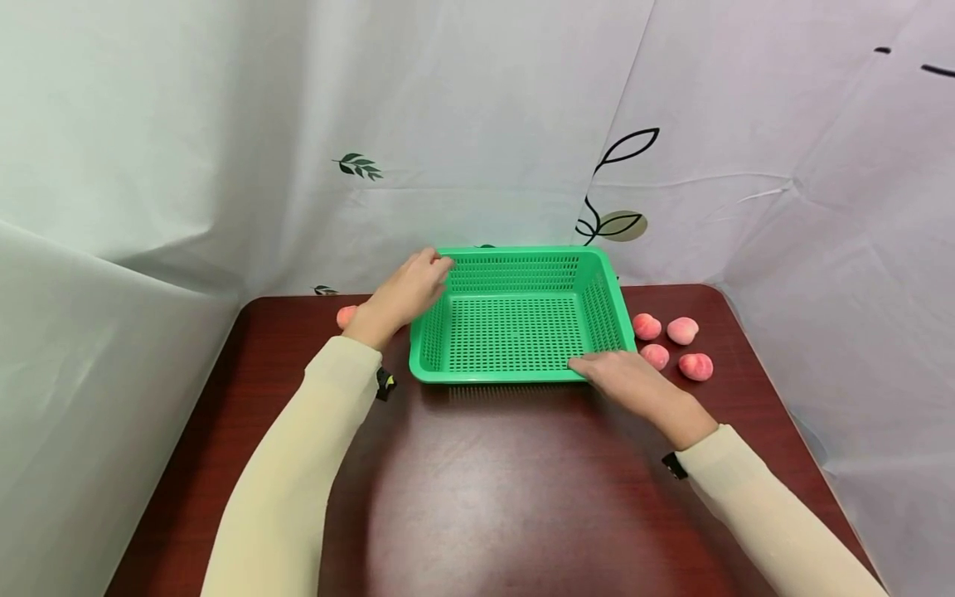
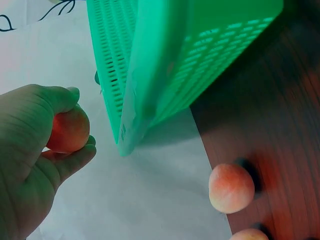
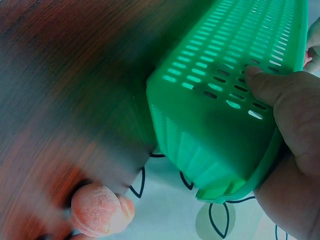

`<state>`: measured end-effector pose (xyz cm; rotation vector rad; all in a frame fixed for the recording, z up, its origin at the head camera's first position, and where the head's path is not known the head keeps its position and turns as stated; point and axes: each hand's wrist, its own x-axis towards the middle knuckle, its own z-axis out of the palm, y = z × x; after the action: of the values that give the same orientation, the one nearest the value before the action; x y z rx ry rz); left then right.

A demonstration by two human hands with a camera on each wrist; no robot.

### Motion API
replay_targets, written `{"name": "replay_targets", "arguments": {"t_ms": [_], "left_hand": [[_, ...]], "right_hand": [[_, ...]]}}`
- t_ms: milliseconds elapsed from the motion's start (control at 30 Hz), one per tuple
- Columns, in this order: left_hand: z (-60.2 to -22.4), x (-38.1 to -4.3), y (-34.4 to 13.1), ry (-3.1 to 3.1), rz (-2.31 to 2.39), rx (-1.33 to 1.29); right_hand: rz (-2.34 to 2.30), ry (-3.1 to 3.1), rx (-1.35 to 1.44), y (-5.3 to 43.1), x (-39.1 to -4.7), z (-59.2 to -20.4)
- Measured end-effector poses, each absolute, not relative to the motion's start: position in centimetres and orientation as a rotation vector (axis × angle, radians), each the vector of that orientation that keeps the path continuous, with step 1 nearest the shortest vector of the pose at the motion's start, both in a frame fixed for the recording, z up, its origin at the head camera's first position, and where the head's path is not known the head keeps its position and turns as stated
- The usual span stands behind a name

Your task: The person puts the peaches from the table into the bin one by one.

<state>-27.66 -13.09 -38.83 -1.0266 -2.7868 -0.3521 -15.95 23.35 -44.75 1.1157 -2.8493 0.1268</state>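
A green plastic basket [image 1: 515, 377] with slotted walls and floor stands at the back of the table, with nothing inside. My left hand [image 1: 414, 282] is over its left back corner. It pinches a peach [image 2: 70, 131] between thumb and fingers, just outside the basket wall in the left wrist view; the head view hides this fruit behind the hand. At the front right corner, my right hand [image 1: 619, 377] grips the rim. Its thumb [image 3: 262, 85] lies against the slotted outer wall, while the other fingers are hidden in the right wrist view.
Several peaches [image 1: 696, 366] lie on the dark red table [image 1: 485, 481] right of the basket. On the left, another peach [image 1: 346, 316] lies partly behind my left wrist. White printed sheeting [image 1: 477, 124] hangs behind and beside the table.
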Motion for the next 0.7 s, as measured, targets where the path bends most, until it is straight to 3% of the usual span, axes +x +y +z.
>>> {"name": "replay_targets", "arguments": {"t_ms": [700], "left_hand": [[-39.7,-31.1,-9.5,-3.136,-0.324,-0.954]], "right_hand": [[0.139,-2.854,1.117,23.3,-15.9,-44.8]]}}
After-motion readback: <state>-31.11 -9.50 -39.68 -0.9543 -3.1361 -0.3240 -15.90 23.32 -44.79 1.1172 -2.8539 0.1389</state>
